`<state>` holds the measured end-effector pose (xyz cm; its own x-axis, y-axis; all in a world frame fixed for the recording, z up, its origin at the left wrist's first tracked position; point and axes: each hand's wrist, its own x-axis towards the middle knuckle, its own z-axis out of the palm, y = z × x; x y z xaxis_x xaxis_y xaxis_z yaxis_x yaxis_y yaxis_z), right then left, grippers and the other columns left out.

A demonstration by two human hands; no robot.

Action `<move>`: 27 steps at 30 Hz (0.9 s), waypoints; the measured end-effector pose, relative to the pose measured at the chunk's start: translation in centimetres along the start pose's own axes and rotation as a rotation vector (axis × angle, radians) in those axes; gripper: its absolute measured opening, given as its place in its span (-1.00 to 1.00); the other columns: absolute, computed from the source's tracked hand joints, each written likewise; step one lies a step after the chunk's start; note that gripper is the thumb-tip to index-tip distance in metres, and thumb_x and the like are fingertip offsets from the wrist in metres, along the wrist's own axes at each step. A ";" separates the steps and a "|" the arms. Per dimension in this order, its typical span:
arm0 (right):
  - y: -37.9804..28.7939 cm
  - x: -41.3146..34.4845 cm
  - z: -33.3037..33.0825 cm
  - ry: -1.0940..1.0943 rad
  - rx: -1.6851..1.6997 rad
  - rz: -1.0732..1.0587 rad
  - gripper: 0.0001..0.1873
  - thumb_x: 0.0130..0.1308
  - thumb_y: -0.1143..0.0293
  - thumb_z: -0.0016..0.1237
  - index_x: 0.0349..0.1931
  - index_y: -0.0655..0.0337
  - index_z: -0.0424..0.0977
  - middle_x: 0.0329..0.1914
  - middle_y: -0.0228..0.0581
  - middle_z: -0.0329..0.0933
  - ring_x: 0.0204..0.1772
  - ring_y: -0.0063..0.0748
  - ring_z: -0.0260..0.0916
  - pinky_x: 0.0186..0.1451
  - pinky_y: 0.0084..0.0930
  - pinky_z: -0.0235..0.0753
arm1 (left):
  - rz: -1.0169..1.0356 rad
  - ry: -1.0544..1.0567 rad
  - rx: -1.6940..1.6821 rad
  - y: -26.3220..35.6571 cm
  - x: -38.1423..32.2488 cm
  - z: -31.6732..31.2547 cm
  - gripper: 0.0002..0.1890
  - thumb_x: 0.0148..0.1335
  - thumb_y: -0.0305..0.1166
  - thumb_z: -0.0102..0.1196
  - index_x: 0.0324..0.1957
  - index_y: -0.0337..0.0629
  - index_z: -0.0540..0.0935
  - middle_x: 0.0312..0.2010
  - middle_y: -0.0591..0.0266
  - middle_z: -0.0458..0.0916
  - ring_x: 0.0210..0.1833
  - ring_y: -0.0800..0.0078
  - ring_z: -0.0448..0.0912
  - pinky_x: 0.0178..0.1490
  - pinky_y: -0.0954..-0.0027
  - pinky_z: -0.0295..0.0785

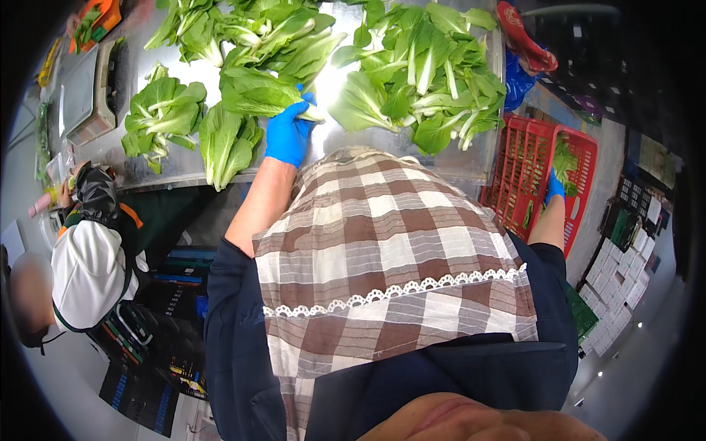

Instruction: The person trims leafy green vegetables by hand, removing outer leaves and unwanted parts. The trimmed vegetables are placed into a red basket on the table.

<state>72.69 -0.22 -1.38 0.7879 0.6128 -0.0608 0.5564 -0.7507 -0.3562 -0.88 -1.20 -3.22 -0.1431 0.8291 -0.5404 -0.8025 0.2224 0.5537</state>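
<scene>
My left hand [288, 132], in a blue glove, grips the pale stem end of a leafy green head [259, 93] over the metal table [331, 132]. My right hand [555, 187], also blue-gloved, is at the red plastic crate [524, 171] beside the table; leaves [565, 162] lie against its fingers, and whether they are gripped I cannot tell. Nearer the table's front edge lie a loose green head [227, 144] and a bunch of greens [164, 113]. A wide pile of leafy greens [427, 71] covers the right part of the table.
A boxy device [91, 91], perhaps a scale, stands on the table's left. A co-worker [91, 270] in a white top is at the left. Another person's arm in a red sleeve [524, 36] is beyond the right corner. Dark crates [176, 281] are stacked below left.
</scene>
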 end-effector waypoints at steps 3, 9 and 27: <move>-4.7 -3.6 0.2 0.229 0.051 -0.263 -0.58 0.23 0.20 0.06 0.02 0.26 0.51 -0.09 -0.07 0.59 -0.11 -0.18 0.54 -0.03 -0.20 0.50 | 0.007 0.013 -0.061 0.2 0.0 -1.3 -0.46 0.10 -0.65 0.05 0.20 -0.26 0.39 -0.04 0.04 0.55 0.02 0.17 0.55 0.00 0.06 0.56; -22.1 -25.9 11.0 -0.617 0.071 -0.878 -0.68 0.24 0.18 0.04 -0.08 0.13 0.57 -0.05 -0.04 0.58 -0.01 -0.10 0.53 0.03 -0.22 0.49 | -0.013 0.038 -0.080 0.3 0.0 -1.8 -0.45 0.10 -0.67 0.03 0.21 -0.28 0.39 -0.04 0.02 0.56 0.03 0.16 0.53 0.07 0.09 0.51; -25.2 -26.7 8.2 -1.249 0.204 -0.531 -0.79 0.19 0.29 0.14 -0.32 0.25 0.57 -0.50 -0.35 0.55 -0.52 -0.58 0.41 -0.47 -0.65 0.39 | -0.037 0.067 -0.012 -0.2 -1.2 -1.5 -0.47 0.12 -0.64 0.02 0.20 -0.35 0.35 -0.01 -0.04 0.51 0.08 0.10 0.48 0.19 0.04 0.43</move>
<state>35.45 4.34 1.56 -0.3262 0.7067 -0.6278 0.5795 -0.3752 -0.7235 -1.40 -3.00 -3.64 -0.1507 0.7843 -0.6017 -0.8147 0.2462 0.5250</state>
